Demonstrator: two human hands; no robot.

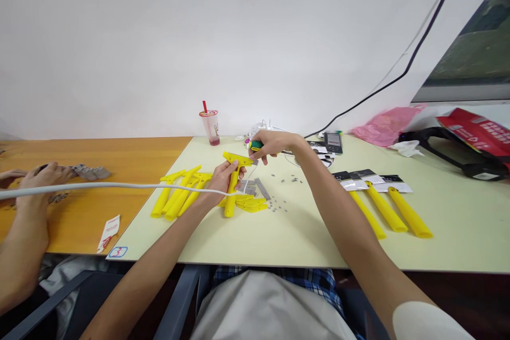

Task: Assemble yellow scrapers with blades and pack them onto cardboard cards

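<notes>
My left hand (223, 176) grips a yellow plastic scraper (230, 204), its wide head tilted up and its handle pointing down. In my right hand (274, 143) is a screwdriver (256, 145) with a green and yellow handle, held at the right end of the scraper's head. Its tip is hidden by my fingers. Several yellow scraper handles (175, 199) lie left of my left hand. Below the hands are loose yellow head plates (253, 206), flat grey metal blades (262, 189) and small scattered screws (279, 206). More small metal parts (295, 179) lie farther right.
Three yellow scrapers (384, 210) with black-and-white cards lie at right. Behind stand a plastic cup (210, 128) and a small dark device (333, 142). A pink bag (384, 126) and black headset-like object (450, 151) sit far right. A white cable (119, 185) crosses; another person's hand (48, 178) works left.
</notes>
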